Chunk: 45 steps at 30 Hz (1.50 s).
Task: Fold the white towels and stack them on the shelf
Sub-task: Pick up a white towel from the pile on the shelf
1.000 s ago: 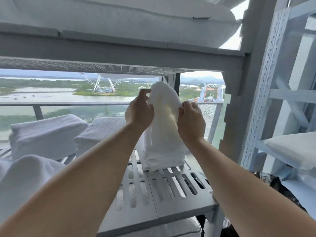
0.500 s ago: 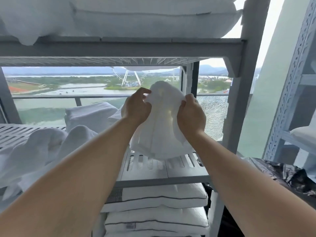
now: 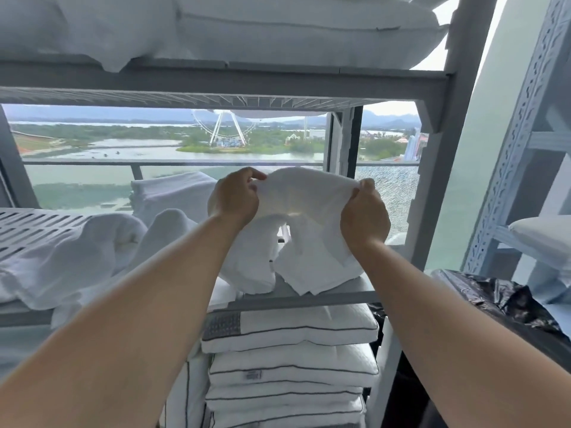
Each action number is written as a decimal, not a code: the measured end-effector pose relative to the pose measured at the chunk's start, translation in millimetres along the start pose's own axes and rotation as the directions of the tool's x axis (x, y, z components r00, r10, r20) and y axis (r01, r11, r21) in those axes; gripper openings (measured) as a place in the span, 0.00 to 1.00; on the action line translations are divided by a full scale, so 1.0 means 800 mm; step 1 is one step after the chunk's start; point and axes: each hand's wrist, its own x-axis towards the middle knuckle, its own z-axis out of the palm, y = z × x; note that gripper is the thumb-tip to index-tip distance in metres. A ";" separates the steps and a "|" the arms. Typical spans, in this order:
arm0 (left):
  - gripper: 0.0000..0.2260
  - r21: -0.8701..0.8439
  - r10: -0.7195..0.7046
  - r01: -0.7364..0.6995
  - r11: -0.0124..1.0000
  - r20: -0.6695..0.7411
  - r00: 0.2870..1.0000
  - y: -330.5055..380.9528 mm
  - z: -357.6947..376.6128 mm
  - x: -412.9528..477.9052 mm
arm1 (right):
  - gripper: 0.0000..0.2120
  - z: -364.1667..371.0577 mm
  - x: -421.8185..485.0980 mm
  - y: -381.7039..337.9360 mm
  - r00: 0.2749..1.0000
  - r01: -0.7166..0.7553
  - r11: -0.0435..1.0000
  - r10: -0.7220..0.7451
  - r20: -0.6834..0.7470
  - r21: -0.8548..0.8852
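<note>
Loose towels left of held towel, pillows below.

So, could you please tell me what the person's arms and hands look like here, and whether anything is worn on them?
Both forearms are bare as far as the picture shows, with no sleeves in view. The left hand and right hand wear no gloves. No watch, bracelet or wristband shows at either wrist, and no ring is visible, though most fingers are tucked away and cannot be checked. No markings show on the arms.
</note>
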 end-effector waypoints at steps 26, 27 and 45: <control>0.17 0.278 -0.099 -0.171 0.945 0.744 0.661 -0.044 0.068 -0.045 | 0.25 0.067 -0.073 0.020 0.846 0.253 0.965 -0.256 0.468 0.071; 0.17 0.317 -0.097 -0.219 0.923 0.742 0.663 -0.045 0.062 -0.040 | 0.25 0.071 -0.071 0.017 0.838 0.275 0.959 -0.277 0.471 0.074; 0.24 0.625 -0.191 -0.081 0.776 0.356 0.915 -0.162 -0.098 -0.013 | 0.11 0.143 -0.114 -0.141 0.743 0.524 0.827 -0.561 0.364 0.204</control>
